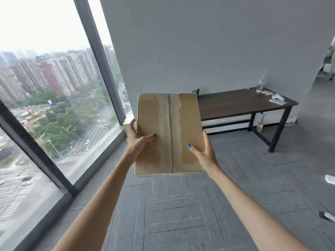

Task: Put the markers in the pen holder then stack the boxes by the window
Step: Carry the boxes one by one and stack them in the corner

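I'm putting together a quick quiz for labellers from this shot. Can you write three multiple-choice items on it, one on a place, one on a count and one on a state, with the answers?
1. Where does the table stand relative to the cardboard box?
A. To its left
B. To its right, along the wall
C. Directly under it

2. How many hands hold the box?
A. None
B. One
C. Two

3. What state is the box in?
A. Closed, held above the floor
B. Open, flaps standing up
C. Closed, resting on the table

Answers:
1 B: the table runs along the wall behind and to the right of the box.
2 C: the left hand and right hand each grip a side, with thumbs on top.
3 A: the flaps meet at a centre seam, and floor shows past the box's near edge.
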The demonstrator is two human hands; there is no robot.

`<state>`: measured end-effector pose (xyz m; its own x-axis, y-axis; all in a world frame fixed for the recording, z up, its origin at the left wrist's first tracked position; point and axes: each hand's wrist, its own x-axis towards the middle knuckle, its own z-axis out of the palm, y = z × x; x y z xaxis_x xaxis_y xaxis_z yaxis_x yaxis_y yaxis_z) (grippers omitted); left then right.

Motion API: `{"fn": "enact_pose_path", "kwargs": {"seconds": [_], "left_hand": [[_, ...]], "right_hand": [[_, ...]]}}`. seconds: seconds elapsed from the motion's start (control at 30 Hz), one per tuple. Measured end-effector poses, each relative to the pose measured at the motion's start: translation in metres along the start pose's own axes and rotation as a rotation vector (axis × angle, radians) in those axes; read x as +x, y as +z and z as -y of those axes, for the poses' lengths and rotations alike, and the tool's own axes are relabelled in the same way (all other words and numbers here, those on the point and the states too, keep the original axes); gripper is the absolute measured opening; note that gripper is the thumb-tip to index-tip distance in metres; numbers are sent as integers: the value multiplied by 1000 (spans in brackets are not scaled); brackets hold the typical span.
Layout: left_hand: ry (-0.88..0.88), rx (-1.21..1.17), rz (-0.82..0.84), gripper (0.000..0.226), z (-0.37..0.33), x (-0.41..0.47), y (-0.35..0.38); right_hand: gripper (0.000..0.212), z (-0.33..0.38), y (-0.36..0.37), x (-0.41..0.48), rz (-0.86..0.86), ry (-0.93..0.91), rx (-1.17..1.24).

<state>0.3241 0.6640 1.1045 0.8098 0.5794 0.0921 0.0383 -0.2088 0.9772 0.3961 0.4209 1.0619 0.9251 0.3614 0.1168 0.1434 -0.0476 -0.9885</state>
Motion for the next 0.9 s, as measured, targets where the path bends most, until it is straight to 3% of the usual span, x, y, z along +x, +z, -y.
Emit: {"fn": "enact_pose_path", "kwargs": {"seconds": [0.27, 0.5, 0.9], "left_hand": [[180, -77, -217, 96, -74, 7, -84], [237, -33, -366, 86, -84, 54, -183], [306, -3, -466, 80, -56, 253, -367]], "right_hand": [[82, 82, 77, 56, 160, -196, 66], [81, 120, 183, 113, 269, -310, 82], [80, 147, 421, 278, 331, -364, 106]]}}
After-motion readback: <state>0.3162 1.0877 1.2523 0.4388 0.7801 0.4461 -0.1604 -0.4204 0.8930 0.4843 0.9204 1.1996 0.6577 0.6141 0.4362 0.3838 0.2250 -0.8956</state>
